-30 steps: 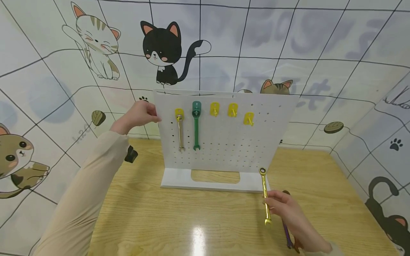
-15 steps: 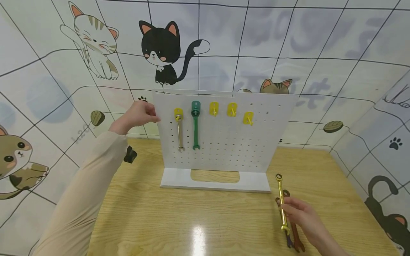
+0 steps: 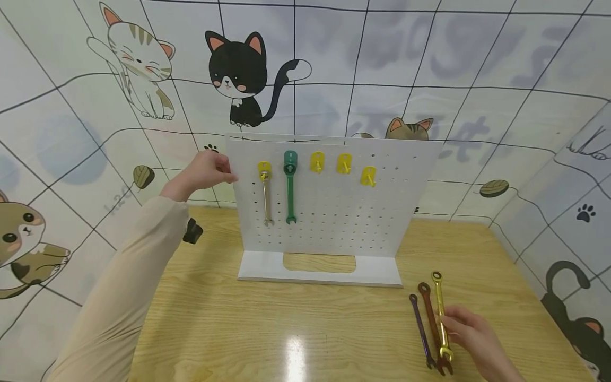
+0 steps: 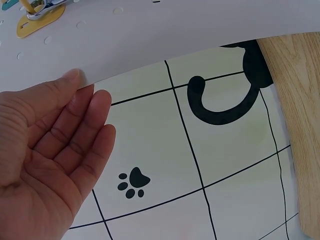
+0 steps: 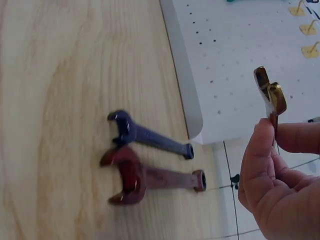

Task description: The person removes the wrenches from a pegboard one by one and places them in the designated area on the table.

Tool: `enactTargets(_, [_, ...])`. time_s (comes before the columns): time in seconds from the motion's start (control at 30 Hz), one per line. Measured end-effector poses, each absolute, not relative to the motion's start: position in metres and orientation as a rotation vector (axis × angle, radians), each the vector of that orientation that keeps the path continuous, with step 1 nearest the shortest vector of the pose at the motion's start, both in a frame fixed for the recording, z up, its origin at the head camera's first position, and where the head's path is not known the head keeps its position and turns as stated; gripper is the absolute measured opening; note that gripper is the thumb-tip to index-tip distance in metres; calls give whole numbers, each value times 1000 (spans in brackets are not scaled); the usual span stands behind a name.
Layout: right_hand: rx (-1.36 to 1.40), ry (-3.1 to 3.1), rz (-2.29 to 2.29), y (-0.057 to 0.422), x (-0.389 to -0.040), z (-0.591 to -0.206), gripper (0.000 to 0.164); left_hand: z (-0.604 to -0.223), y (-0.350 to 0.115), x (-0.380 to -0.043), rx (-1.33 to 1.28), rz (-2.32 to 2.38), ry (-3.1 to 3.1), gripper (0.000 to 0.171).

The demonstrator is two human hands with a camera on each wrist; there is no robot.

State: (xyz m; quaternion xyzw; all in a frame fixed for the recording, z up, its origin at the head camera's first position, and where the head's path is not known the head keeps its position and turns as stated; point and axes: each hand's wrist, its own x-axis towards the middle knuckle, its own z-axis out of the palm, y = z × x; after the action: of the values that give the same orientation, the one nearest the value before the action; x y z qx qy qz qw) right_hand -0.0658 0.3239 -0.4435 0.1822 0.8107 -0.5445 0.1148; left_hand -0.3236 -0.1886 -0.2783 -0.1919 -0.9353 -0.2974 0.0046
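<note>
My left hand [image 3: 205, 171] pinches the left edge of a white pegboard [image 3: 329, 223], thumb on the front and the fingers behind the edge in the left wrist view. My right hand [image 3: 472, 334] pinches a gold wrench [image 3: 439, 302] between thumb and fingers, at the right of the table. The wrench overlaps a red wrench [image 3: 429, 313] in the head view; a purple wrench [image 3: 421, 329] lies left of that one. On the board hang a silver wrench [image 3: 268, 204] and a green wrench [image 3: 290, 196].
Three yellow hooks on the board carry nothing: one left [image 3: 317, 162], one middle [image 3: 344, 163] and one lower right [image 3: 368, 176]. The board's white base [image 3: 315, 277] has a cut-out slot. Behind the wooden table [image 3: 267, 329] is a wall covering [image 3: 334, 63] with cartoon cats.
My right hand has carried the gold wrench to the right and nearer, from the board's lower right corner to over the red wrench. My left hand still holds the board's edge.
</note>
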Motion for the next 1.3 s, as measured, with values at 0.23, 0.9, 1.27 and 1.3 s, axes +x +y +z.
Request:
enactTargets(0.23, [628, 2335, -1557, 342, -65, -452, 47, -278, -190, -323, -592, -937, -2928, 12])
enactTargets(0.9, [609, 2350, -1465, 365, -70, -474, 46, -276, -191, -322, -587, -941, -2931, 14])
enactTargets(1.27, [615, 2387, -1393, 369, -73, -478, 45, -278, -189, -323, -593, -963, -2925, 11])
enactTargets(1.3, [614, 2390, -1386, 369, -73, -478, 45, -278, -188, -323, -597, -963, -2924, 11])
